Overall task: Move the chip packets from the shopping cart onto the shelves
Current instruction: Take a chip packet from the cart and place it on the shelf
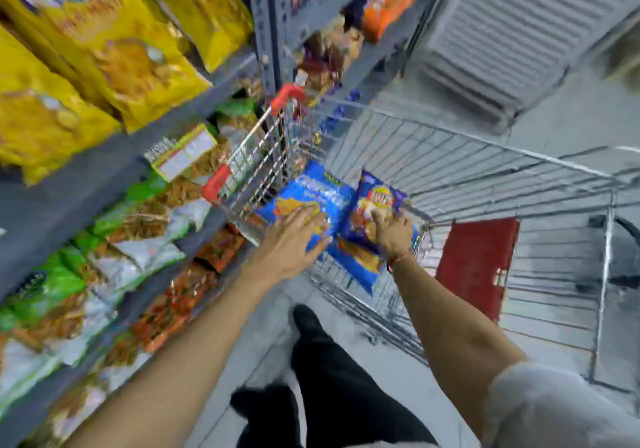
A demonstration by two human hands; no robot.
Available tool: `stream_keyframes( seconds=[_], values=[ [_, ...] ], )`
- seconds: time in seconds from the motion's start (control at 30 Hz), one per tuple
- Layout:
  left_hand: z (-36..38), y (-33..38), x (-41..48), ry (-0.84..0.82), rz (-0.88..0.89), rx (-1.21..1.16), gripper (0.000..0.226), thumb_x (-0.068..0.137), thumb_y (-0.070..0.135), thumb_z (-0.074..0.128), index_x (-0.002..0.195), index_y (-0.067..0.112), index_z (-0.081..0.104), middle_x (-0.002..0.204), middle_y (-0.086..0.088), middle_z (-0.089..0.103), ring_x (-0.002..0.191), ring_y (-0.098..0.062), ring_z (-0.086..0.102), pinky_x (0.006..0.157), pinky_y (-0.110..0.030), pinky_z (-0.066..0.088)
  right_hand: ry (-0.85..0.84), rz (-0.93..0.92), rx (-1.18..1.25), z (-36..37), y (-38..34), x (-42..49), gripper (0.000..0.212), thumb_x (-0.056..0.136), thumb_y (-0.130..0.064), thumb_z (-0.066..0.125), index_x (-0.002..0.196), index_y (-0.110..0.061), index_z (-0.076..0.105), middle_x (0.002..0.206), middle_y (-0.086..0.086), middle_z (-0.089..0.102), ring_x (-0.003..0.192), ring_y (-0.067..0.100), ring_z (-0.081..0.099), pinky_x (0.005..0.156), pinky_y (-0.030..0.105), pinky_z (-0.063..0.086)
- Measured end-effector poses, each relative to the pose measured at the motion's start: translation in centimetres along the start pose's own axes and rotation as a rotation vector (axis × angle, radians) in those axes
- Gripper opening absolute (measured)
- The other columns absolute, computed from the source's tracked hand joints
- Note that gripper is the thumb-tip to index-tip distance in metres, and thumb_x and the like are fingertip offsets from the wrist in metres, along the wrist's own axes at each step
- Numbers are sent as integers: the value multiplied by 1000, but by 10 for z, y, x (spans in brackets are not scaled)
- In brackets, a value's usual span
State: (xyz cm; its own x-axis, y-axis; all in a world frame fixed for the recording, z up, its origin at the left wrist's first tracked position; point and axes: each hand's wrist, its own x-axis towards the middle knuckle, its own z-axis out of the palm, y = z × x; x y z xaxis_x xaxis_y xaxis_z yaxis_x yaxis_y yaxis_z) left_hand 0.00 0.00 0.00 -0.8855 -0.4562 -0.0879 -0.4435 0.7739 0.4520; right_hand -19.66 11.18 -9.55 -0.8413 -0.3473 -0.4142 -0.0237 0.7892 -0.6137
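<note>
Store aisle, grey floor [388, 371], grey metal shelves [114, 156] along the left, stocked with yellow packets [114, 49] up top, green packets [52, 284] below. Frame blurred. Wire shopping cart [485, 184] stands just right of the shelves, red corner caps near the shelf edge; narrow gap between the two. Red flap [476, 267] inside cart. Light blue chip packet [311, 198] lies in the cart's near-left corner, long axis running toward the person. Dark blue chip packet [375, 205] just beside it, tilted up. Left hand [294, 239] spread flat, fingers resting on the light blue one, not closed. Right hand [393, 231] gripping the dark blue one's lower edge.
</note>
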Motion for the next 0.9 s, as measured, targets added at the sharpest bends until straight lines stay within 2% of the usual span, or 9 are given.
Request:
stream_keyframes(
  seconds=[0.1,0.17,0.23,0.37,0.43,0.53,0.77,0.83,0.9],
  values=[
    [15,-4,6,-44,-2,1,65,84,52,29,117,6,60,118,-17,65,112,-31,59,93,-46,49,-54,171,161,8,20,15,48,88,-44,55,106,0,52,109,20,58,99,22,50,84,27,46],
    [17,-5,9,-52,-51,31,70,82,57,22,122,11,57,118,-14,66,112,-29,59,92,-45,48,-86,227,185,16,33,29,49,80,-52,62,101,-10,49,95,16,53,88,19,41,75,32,38],
    [20,-6,8,-29,-46,46,68,82,56,22,116,11,61,106,-16,70,101,-31,64,85,-43,51,-140,269,272,23,40,40,44,80,-46,67,101,-11,52,89,12,52,82,18,47,71,31,35],
    [18,-7,7,44,-28,53,56,83,48,30,101,10,68,86,-14,74,82,-31,69,67,-37,53,-179,331,575,38,60,70,36,73,-29,78,99,-10,63,66,-12,72,60,3,65,73,30,53],
    [17,-6,7,28,-31,63,57,84,49,27,105,14,65,90,-9,73,84,-30,67,67,-36,50,-235,398,617,39,56,73,66,59,-43,85,110,-9,61,91,-4,74,81,12,70,86,35,55],
    [16,-6,7,44,-26,73,57,84,49,23,109,17,63,92,-6,73,86,-29,66,66,-36,48,-232,445,618,40,44,73,99,38,-56,86,120,-9,57,113,6,68,97,24,68,89,38,56],
    [13,-4,6,35,-45,71,58,84,49,20,102,17,64,88,-3,72,82,-27,66,62,-33,44,-203,461,787,21,17,48,60,73,-23,78,121,1,51,105,11,67,77,22,66,44,20,53],
    [11,-4,6,13,-44,67,55,87,49,23,105,17,63,94,-3,72,86,-26,65,66,-35,48,-205,444,792,11,10,34,46,78,-19,74,114,-1,54,94,8,66,71,18,63,40,18,51],
    [6,-4,6,-6,-45,31,46,92,45,34,108,13,63,98,-6,70,91,-27,63,70,-39,52,-214,401,801,3,3,20,52,75,-18,76,118,3,55,99,11,69,71,18,66,45,21,55]
  ],
)
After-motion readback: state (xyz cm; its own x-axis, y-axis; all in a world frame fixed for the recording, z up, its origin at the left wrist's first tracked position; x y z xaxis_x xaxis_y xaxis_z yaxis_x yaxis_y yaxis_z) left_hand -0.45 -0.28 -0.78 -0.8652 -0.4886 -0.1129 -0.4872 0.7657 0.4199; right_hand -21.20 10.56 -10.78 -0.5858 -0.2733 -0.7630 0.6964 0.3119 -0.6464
